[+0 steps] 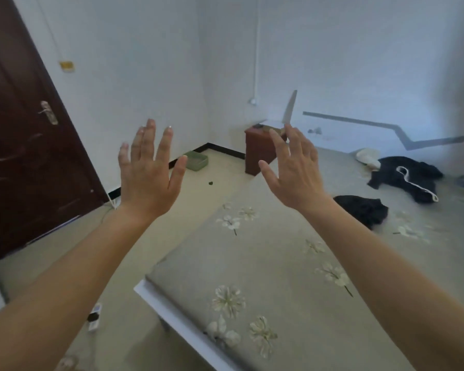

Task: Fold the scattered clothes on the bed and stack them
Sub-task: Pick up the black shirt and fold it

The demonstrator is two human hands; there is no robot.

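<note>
Both arms reach forward with the backs of the hands facing the camera. The left hand (pixel 145 178) and the right hand (pixel 292 175) are raised with fingers straight and spread, and neither grips anything. Below them lies the bed (pixel 279 277), covered in a pale sheet printed with white flowers. Its white frame edge (pixel 177 319) runs diagonally at the near corner, and the bed's left edge runs from there toward a brown cabinet (pixel 260 149) standing against the far wall. The clothes lie on the far right part of the bed, well apart from both hands. A small dark garment (pixel 362 210) sits nearest. Beyond it is a larger black garment (pixel 407 178) with a white cord lying across it, and a pale bundle (pixel 367 158) lies just behind that, near the wall. A wide stretch of flowered sheet separates the near corner from these pieces. To the left of the bed, a strip of floor (pixel 134 303) runs between the bed's edge and a dark brown door (pixel 24 156) with a metal handle (pixel 48 112). A green tray (pixel 197 160) sits on that floor in the far corner, a small dark speck (pixel 210 183) lies near it, and a white object (pixel 95 317) lies close to the near bed corner. Any markings on that object are too blurred to read.
</note>
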